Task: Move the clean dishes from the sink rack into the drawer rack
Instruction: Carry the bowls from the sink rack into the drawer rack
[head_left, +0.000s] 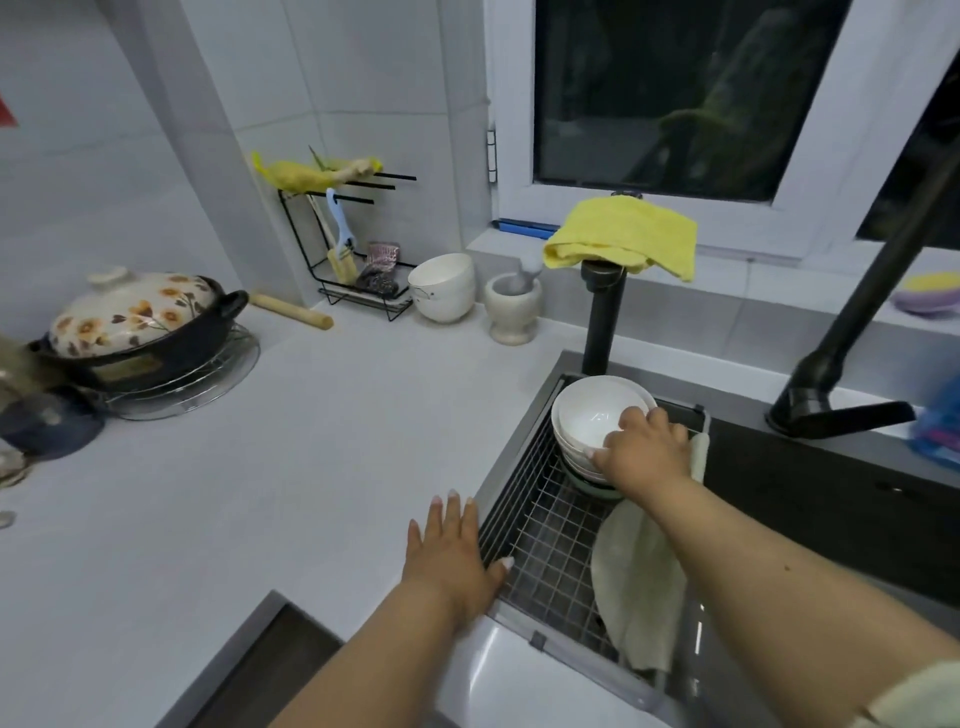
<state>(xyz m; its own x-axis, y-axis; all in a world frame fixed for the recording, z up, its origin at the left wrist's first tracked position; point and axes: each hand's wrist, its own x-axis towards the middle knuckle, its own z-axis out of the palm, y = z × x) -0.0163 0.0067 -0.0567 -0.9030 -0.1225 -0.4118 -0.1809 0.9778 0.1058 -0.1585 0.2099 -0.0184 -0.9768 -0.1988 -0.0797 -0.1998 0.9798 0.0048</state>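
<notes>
Item: stack of white bowls (597, 421) in the sink rack (545, 525), at one o'clock; I see the right hand (641, 454) pinching the top rim, presumably to lift, left hand (454, 558) flat, fingers spread, bracing on the counter (260, 493).

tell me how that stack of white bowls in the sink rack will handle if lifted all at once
The stack of bowls looks ceramic, so probably heavy and breakable. The glazed surfaces may be slippery. The right hand grips only the top rim, so the nested lower bowls would likely stay behind or shift.
</notes>
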